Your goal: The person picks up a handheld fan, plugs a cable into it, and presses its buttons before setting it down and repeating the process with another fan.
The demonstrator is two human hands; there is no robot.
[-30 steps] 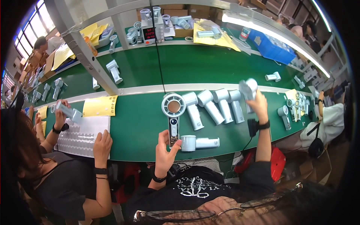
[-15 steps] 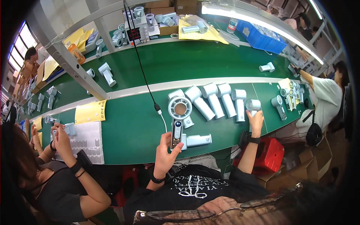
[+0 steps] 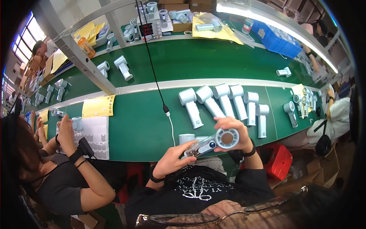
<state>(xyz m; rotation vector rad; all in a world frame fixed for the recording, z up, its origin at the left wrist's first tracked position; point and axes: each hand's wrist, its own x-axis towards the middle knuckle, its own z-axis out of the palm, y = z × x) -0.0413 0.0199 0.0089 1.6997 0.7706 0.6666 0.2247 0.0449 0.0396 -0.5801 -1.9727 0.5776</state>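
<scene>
Head view: low in the middle of the frame, both hands hold a handheld fan (image 3: 213,142) over the near edge of the green table (image 3: 141,126). Left hand (image 3: 171,160) pinches the fan's handle end; right hand (image 3: 232,128) wraps the round fan head from above. Just above, a row of pale fans (image 3: 225,103) lies on the table. A cable (image 3: 167,114) hangs left of them.
</scene>
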